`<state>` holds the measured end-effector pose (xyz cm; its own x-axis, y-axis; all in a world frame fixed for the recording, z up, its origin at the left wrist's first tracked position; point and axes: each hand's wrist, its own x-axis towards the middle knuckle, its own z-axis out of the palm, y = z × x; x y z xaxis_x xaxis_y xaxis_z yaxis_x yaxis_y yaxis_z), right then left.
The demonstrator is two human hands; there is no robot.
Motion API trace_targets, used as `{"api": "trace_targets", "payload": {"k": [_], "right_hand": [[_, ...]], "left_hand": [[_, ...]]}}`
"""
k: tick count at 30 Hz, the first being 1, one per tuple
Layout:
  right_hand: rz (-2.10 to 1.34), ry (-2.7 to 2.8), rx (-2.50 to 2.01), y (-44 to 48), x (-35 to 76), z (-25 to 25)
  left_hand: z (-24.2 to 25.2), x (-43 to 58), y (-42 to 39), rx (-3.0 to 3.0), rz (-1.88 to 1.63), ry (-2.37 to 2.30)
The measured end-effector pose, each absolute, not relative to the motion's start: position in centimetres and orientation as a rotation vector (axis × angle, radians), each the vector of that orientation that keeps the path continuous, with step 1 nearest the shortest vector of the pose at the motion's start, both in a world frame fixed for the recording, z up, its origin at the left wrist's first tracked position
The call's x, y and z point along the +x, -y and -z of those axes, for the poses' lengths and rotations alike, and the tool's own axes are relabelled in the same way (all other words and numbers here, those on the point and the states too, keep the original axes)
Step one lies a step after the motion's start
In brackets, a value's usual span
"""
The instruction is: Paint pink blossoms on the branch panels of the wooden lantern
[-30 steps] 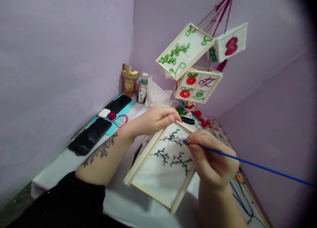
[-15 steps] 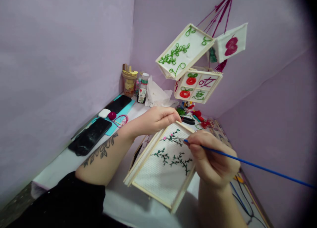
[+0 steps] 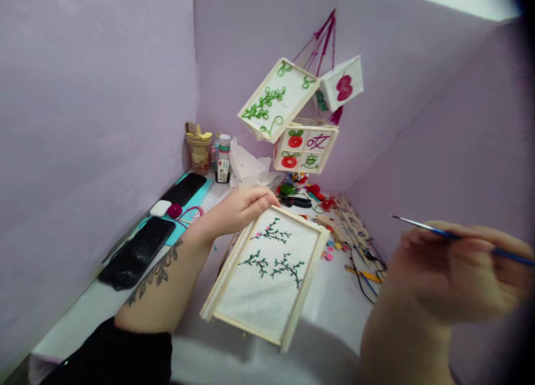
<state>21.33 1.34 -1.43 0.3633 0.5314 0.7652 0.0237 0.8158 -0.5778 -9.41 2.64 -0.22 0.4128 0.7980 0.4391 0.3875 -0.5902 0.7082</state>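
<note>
My left hand point(image 3: 248, 206) is closed on the far upper edge of a wooden-framed lantern point(image 3: 246, 301), which it holds tilted above the table. The lantern's white panel faces me, painted with dark green leafy branches and a few pink dots near the top. Out at the right, my right hand point(image 3: 463, 273) pinches a thin blue paintbrush point(image 3: 443, 233), its dark tip pointing left. The brush is well apart from the panel. The fingers of my left hand that reach behind the frame are hidden.
Finished lanterns point(image 3: 307, 148) hang on purple cords ahead. Two black phones point(image 3: 137, 251), a white case point(image 3: 161, 208) and a magenta yarn ball point(image 3: 174, 210) lie left. Behind stand a bottle point(image 3: 223, 156) and a cup point(image 3: 199, 154); black pliers point(image 3: 298, 201) and paint pots point(image 3: 329, 257) are on the right.
My right hand has drawn the paintbrush away from the panel, out to the right and slightly up. My left hand keeps its hold on the lantern. The whole view has shifted a little.
</note>
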Motion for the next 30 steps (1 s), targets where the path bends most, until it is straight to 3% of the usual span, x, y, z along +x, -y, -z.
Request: {"api": "trace_targets", "payload": {"k": [5, 12, 30], "right_hand": [[-0.293, 0.864, -0.823, -4.1, 24.5, 6.7], [-0.31, 1.026, -1.346, -6.4, 29.8, 15.7], [-0.319, 1.554, -1.483, -7.4, 28.9, 17.4]], "left_hand": [[-0.2, -9.1, -2.7, 2.121, -1.062, -1.154], [-0.8, -8.6, -2.4, 1.97, -0.983, -1.413], [-0.7, -7.9, -2.4, 1.786, -0.979, -1.571]]}}
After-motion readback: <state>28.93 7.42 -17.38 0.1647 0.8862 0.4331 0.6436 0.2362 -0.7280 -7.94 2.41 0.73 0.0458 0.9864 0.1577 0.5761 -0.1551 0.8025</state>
